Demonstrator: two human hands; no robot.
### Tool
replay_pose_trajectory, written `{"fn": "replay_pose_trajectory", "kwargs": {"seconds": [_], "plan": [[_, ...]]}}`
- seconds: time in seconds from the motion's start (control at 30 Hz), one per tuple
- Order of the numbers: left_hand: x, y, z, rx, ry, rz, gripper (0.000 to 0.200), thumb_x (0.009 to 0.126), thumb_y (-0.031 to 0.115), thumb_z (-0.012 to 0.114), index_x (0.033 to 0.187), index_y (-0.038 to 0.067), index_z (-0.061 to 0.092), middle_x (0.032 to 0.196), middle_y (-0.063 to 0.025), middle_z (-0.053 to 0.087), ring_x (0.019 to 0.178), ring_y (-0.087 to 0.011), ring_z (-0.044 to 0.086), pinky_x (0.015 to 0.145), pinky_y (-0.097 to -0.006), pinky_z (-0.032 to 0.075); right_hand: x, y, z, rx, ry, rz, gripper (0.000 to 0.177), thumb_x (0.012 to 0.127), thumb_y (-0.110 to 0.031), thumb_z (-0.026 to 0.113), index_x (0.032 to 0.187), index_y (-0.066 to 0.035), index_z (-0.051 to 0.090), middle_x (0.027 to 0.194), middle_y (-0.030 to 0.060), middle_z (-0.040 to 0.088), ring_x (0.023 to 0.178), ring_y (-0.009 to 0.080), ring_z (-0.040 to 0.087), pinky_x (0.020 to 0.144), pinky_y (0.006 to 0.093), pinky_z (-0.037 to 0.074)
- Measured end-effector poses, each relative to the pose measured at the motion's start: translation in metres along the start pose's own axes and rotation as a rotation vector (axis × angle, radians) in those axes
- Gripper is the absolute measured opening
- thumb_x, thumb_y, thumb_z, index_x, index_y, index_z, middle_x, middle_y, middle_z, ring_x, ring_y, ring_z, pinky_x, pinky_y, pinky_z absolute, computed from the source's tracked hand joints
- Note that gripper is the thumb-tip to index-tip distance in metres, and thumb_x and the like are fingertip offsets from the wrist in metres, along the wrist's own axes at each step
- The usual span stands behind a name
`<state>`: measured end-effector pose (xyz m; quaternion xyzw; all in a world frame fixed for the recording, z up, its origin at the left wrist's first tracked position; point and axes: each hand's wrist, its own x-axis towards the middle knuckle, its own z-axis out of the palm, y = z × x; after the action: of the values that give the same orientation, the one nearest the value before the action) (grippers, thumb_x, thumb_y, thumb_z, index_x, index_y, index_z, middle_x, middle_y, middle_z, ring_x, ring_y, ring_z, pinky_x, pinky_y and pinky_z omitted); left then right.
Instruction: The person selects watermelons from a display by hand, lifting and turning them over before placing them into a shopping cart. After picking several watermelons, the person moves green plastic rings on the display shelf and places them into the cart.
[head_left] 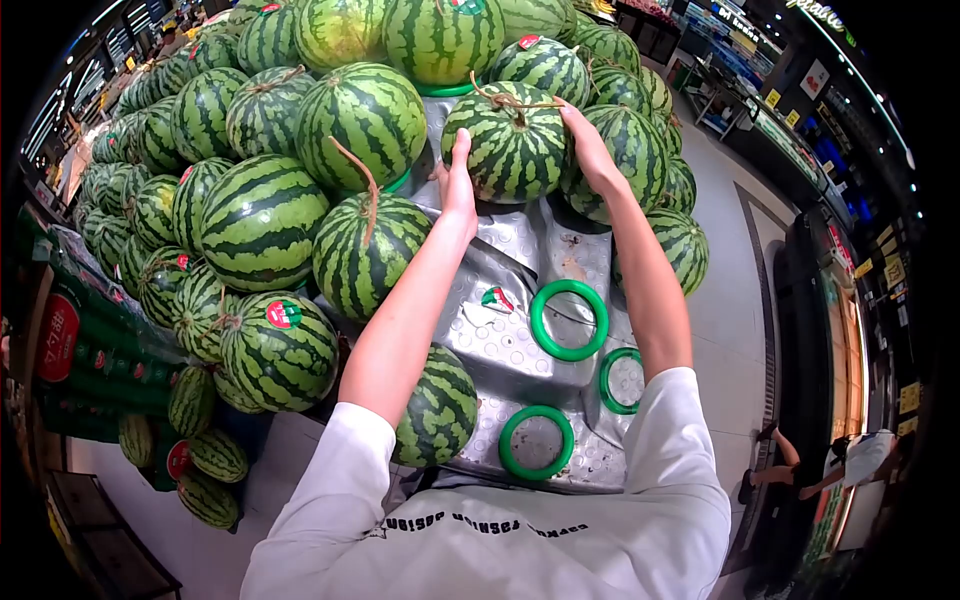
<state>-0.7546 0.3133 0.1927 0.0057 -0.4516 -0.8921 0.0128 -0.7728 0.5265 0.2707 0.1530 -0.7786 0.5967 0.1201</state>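
At a market's silver stepped display (500,345), a striped watermelon (515,150) sits at twelve o'clock, gripped between two bare hands: the left hand (457,185) pressed to its nine-o'clock side, the right hand (588,148) curved around its two-o'clock side. Green rings (537,322) lie between three and five o'clock; piled melons (265,222) crowd ten o'clock.

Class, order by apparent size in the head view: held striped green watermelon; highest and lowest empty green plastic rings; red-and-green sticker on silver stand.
Held watermelon
Highest ring and lowest ring: too alike to rank
Sticker
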Motion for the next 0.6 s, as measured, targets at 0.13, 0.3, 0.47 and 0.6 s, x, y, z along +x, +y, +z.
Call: {"fn": "replay_pose_trajectory", "kwargs": {"seconds": [0.13,0.3,0.47,0.6], "plan": [[-0.014,0.010,0.011,0.048,0.108,-0.019,0.110,0.080,0.068,0.070,0.154,0.000,0.027,0.153,-0.0145,0.038,0.139,-0.0237,0.038,0.117,-0.0389,0.029,-0.002,-0.012,0.008,0.103,0.119,0.041,0.058,0.106,-0.038,0.038,0.153,-0.003,0.037,0.154,0.0126,0.042,0.142,0.0223,0.038,0.119,0.0322,0.024],[-0.020,0.011,0.015,0.011,0.110,0.007,0.104,0.082,0.067,0.068,0.153,0.001,0.030,0.152,-0.0136,0.039,0.139,-0.0231,0.038,0.117,-0.0380,0.028,-0.007,0.002,0.017,-0.071,0.127,-0.107,0.052,0.107,-0.033,0.038,0.145,0.001,0.045,0.146,0.0139,0.051,0.136,0.0207,0.045,0.115,0.0303,0.029],[-0.028,0.014,0.017,0.056,0.108,0.082,0.105,0.082,0.061,0.073,0.151,-0.003,0.027,0.147,-0.0183,0.042,0.134,-0.0259,0.043,0.113,-0.0378,0.033,-0.012,0.009,0.016,-0.003,0.144,-0.084,0.057,0.107,-0.039,0.032,0.149,-0.002,0.042,0.143,0.0115,0.052,0.129,0.0180,0.048,0.112,0.0307,0.034],[-0.027,0.007,0.018,0.047,0.117,0.086,0.100,0.083,0.059,0.072,0.150,-0.003,0.029,0.146,-0.0183,0.043,0.134,-0.0257,0.043,0.112,-0.0375,0.034,-0.020,0.015,0.013,0.018,0.149,-0.090,0.053,0.107,-0.035,0.033,0.149,-0.002,0.041,0.148,0.0152,0.047,0.137,0.0238,0.043,0.115,0.0323,0.029]]}}
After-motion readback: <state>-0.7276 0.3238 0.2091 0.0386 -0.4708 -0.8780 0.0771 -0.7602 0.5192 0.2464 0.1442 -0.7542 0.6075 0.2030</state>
